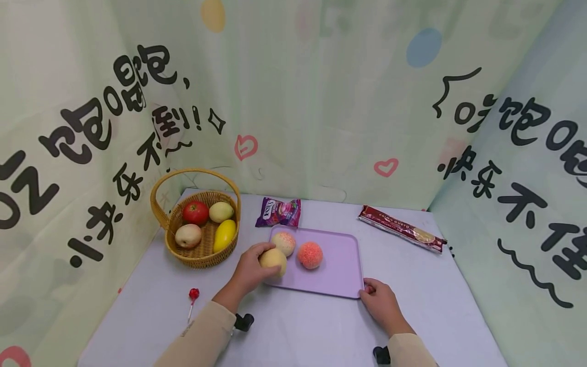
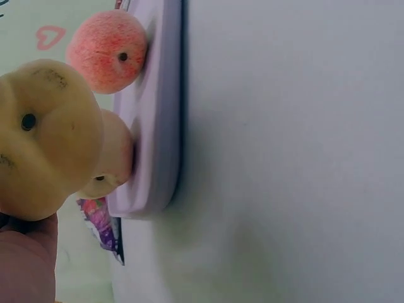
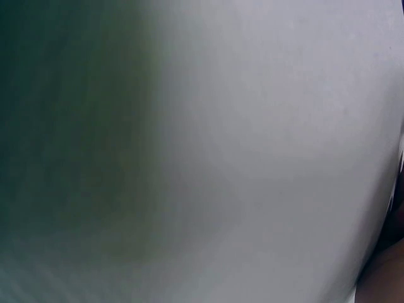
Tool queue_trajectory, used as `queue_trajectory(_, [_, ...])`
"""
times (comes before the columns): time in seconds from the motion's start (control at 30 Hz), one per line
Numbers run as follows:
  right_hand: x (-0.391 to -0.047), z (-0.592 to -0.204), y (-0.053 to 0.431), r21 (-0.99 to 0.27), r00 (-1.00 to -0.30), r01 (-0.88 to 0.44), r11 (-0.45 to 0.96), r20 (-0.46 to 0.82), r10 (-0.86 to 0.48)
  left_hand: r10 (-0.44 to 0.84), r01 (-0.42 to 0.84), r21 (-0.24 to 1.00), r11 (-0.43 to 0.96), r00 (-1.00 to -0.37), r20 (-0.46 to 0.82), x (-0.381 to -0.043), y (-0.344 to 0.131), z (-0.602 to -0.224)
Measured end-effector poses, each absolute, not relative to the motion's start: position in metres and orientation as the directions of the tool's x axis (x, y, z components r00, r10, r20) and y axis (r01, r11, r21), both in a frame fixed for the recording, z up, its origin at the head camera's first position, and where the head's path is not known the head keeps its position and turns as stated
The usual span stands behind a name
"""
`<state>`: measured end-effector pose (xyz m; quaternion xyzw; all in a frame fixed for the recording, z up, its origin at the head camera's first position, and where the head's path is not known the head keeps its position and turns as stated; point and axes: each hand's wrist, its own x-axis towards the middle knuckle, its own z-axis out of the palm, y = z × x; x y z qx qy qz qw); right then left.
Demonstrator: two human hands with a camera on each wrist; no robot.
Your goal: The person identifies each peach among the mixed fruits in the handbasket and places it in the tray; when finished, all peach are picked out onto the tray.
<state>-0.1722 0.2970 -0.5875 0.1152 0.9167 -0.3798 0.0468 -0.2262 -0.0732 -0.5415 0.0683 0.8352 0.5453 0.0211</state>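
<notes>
My left hand (image 1: 249,270) grips a pale yellow toy fruit (image 1: 272,261) over the left side of the lilac tray (image 1: 337,267). Up close in the left wrist view, this fruit (image 2: 60,148) looks lobed, with a small dark hole and dark specks. Behind it on the tray sits a cream and pink peach (image 1: 285,243), and a coral-pink peach (image 1: 310,255) lies to its right. At the tray's near right corner, my right hand (image 1: 381,304) pinches the rim with thumb and fingers. Only a blurred edge of that hand (image 3: 382,274) shows in the right wrist view.
A wicker basket (image 1: 202,263) with several toy fruits stands at the back left. Behind the tray lies a purple snack bag (image 1: 278,212); a long dark red packet (image 1: 402,229) lies at the back right. A red lollipop (image 1: 194,294) rests at left. Printed curtains enclose the table.
</notes>
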Motion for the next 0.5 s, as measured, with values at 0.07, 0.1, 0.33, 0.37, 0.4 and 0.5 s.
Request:
queue_trajectory(0.07, [-0.172, -0.587, 0.297, -0.687, -0.969, 0.247, 0.684, -0.173, 0.176, 0.137, 0.084, 0.914, 0.397, -0.99, 0.031, -0.226, -0.072, -0.545])
queue_trajectory(0.1, [-0.172, -0.587, 0.297, -0.688, -0.969, 0.246, 0.683, -0.173, 0.175, 0.137, 0.079, 0.914, 0.397, -0.99, 0.026, -0.226, -0.071, -0.547])
queue_trajectory(0.33, [-0.172, -0.586, 0.297, -0.689, -0.97, 0.244, 0.682, -0.17, 0.175, 0.128, 0.038, 0.908, 0.417, -0.992, -0.018, -0.224, -0.067, -0.552])
queue_trajectory(0.37, [-0.172, -0.586, 0.296, -0.689, -0.97, 0.245, 0.682, -0.172, 0.175, 0.128, 0.036, 0.908, 0.417, -0.992, -0.02, -0.224, -0.067, -0.553])
queue_trajectory(0.4, [-0.172, -0.586, 0.296, -0.687, -0.969, 0.249, 0.683, -0.175, 0.177, 0.129, 0.034, 0.909, 0.416, -0.991, -0.022, -0.224, -0.067, -0.554])
queue_trajectory(0.5, [-0.172, -0.586, 0.296, -0.683, -0.967, 0.254, 0.685, -0.176, 0.183, 0.131, 0.027, 0.908, 0.418, -0.991, -0.03, -0.225, -0.067, -0.556])
